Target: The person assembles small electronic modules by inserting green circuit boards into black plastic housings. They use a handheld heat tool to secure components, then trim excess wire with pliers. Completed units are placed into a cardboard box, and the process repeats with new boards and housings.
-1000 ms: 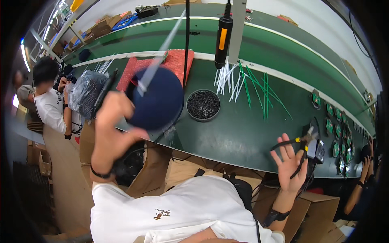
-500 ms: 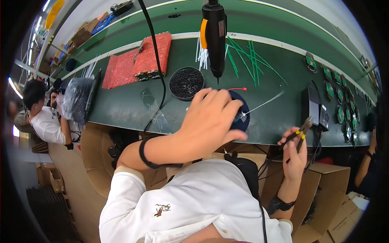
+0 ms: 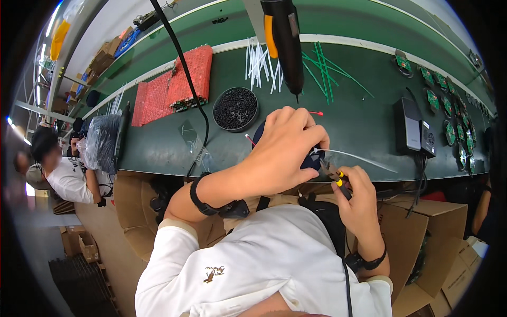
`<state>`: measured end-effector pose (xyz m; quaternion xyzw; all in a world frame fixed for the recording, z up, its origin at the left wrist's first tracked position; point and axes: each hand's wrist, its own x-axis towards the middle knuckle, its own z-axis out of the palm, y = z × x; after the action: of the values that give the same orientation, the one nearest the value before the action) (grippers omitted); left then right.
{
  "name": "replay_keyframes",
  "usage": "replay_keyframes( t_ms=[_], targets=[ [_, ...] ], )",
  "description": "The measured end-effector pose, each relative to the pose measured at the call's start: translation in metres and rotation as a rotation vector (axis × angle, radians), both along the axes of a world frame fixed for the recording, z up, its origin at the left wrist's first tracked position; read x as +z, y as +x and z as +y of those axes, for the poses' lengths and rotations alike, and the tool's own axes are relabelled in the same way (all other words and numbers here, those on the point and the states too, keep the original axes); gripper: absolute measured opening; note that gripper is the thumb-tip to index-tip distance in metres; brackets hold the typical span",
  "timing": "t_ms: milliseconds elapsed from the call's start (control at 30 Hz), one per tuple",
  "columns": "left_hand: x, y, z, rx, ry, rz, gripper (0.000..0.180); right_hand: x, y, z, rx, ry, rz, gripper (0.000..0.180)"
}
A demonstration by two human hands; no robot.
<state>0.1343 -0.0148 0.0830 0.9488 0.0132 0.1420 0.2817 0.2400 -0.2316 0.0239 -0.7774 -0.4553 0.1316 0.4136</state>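
My left hand (image 3: 289,143) lies over a dark blue round part (image 3: 312,160) near the table's front edge, fingers curled over its far side and thumb at its near side. Most of the part is hidden under the hand. A translucent white cable tie (image 3: 356,155) comes from it, its long tail pointing right across the table. Red-tipped leads show on both sides of the hand. My right hand (image 3: 360,198) is closed around wire cutters (image 3: 337,178) with black and yellow handles. Their jaws are close to the cable tie's head; whether they touch it I cannot tell.
An electric screwdriver (image 3: 285,47) hangs above the table. Behind my left hand stands a round tub of black screws (image 3: 236,109). White ties (image 3: 259,66), green ties (image 3: 325,68), red bubble wrap (image 3: 174,87), a black box device (image 3: 407,127) and several green circuit boards (image 3: 449,105) lie around.
My right hand has brought the cutters left to the round part. My left hand has settled on the part, and the tie's tail now points lower to the right.
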Motion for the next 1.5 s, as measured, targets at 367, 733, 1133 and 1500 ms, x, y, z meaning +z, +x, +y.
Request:
replay_keyframes(
  t_ms=[367,733,1133,1500],
  targets=[
    [0.000,-0.001,0.002,0.007,-0.061,0.010,0.051,-0.007,0.001,0.022,-0.034,0.109,-0.006,0.034],
    [-0.010,0.001,0.004,0.092,-0.217,-0.182,0.014,-0.023,0.010,0.033,-0.130,0.081,-0.280,0.026],
    [-0.039,-0.006,0.090,0.588,-0.031,0.023,0.017,0.013,0.041,0.048,0.123,0.230,-0.380,0.070],
    [-0.058,0.045,0.100,0.615,-0.147,0.223,0.017,0.031,0.010,0.026,0.270,0.232,-0.032,0.050]
  ],
)
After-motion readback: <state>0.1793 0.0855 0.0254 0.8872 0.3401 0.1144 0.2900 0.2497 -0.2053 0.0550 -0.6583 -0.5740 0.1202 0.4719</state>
